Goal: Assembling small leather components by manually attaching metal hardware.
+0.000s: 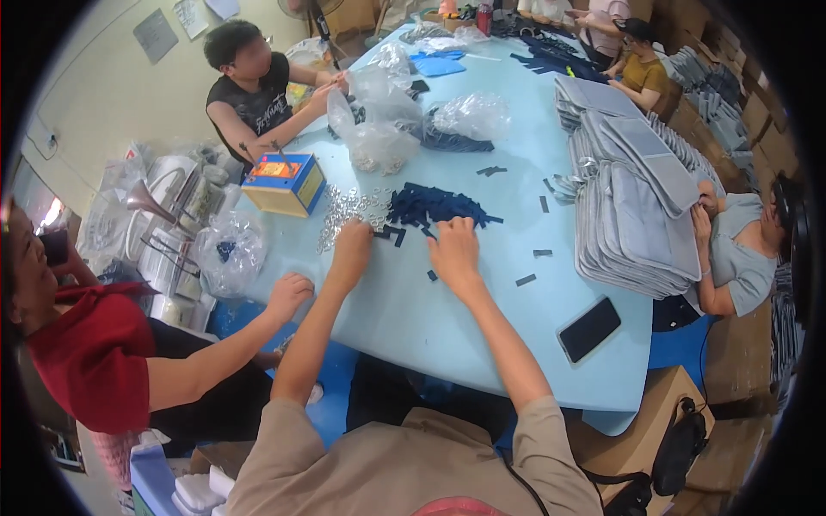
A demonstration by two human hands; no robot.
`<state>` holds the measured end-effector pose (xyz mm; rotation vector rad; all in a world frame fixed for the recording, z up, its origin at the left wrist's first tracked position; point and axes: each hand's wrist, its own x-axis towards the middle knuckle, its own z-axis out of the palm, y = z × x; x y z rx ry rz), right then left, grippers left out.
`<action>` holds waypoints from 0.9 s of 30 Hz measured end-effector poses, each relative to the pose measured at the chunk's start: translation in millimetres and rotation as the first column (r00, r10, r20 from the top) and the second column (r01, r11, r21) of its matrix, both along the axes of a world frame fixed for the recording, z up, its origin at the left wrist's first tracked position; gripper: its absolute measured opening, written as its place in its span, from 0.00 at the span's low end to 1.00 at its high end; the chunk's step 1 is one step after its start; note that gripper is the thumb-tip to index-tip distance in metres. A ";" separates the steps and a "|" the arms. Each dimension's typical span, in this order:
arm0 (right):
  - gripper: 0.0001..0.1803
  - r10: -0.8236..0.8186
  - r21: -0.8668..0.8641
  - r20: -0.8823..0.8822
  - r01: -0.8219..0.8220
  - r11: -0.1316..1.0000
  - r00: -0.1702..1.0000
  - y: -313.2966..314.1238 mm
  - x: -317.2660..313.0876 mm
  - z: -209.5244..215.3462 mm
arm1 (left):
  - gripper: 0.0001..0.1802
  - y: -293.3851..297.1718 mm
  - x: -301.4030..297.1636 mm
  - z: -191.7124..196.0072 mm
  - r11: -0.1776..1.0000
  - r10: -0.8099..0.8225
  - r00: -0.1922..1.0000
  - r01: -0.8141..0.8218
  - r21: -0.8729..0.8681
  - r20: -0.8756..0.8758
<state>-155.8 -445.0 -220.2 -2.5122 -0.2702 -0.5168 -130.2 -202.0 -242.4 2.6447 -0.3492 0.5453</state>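
My left hand [351, 248] is low over the table, its fingers drawn together at the edge of a scatter of small silvery rings [337, 209]. Right beside its fingertips lie short dark fabric strips [394, 236]; what is between the fingers is hidden. My right hand [456, 248] bends down in front of a heap of navy fabric strips [439, 205], fingers curled. One dark strip [428, 231] shows at its thumb and fingertips. Below, between my forearms, a small dark piece [433, 275] lies by itself.
Loose strips [542, 253] lie to the right, above a phone [589, 329]. Stacked grey padded pieces [628, 206] rise at the right edge. A yellow-blue box [286, 184] and clear plastic bags [374, 129] stand beyond. A co-worker's hand [291, 295] is close to my left forearm.
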 end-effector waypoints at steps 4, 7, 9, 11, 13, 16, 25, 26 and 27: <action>0.10 -0.059 -0.033 -0.033 0.057 0.998 0.998 4.7 28.4 -29.4 | 0.06 -10.4 -4.8 -13.5 0.970 -0.089 0.994 0.071 0.232 0.069; 0.08 -0.055 -0.016 -0.041 0.054 0.998 0.998 14.4 26.7 -29.0 | 0.08 -2.7 -15.2 -6.6 0.934 -0.111 0.992 0.082 0.347 0.064; 0.07 -0.064 -0.017 -0.021 0.064 0.998 0.998 17.4 18.1 -26.3 | 0.08 6.8 -10.7 -5.5 0.954 -0.118 0.990 0.093 0.284 0.072; 0.05 0.019 0.228 -0.043 -0.008 0.974 0.999 11.3 11.3 -28.9 | 0.09 8.0 -5.4 -3.3 0.969 -0.124 0.990 0.105 0.224 0.070; 0.03 0.120 0.405 -0.084 -0.076 0.911 0.989 6.0 -3.0 -21.4 | 0.10 13.4 -10.9 4.4 0.994 -0.111 0.984 0.111 0.005 0.142; 0.03 0.241 0.633 -0.079 -0.138 0.762 0.967 -4.3 -28.3 -17.1 | 0.10 -6.6 -41.5 16.1 0.847 -0.078 0.991 0.009 -0.531 -0.108; 0.09 0.648 0.945 -0.248 0.033 0.325 0.720 -37.7 -82.7 -15.8 | 0.11 -77.8 -127.0 50.6 0.477 -0.362 0.879 -0.113 -0.872 -0.312; 0.09 0.636 0.938 -0.214 -0.027 0.346 0.741 -36.8 -80.7 -17.1 | 0.11 -78.2 -131.7 48.4 0.408 -0.424 0.852 -0.122 -0.905 -0.307; 0.09 0.645 0.932 -0.230 -0.026 0.361 0.729 -34.8 -82.5 -11.8 | 0.11 -76.2 -136.8 46.8 0.420 -0.407 0.851 -0.150 -0.895 -0.333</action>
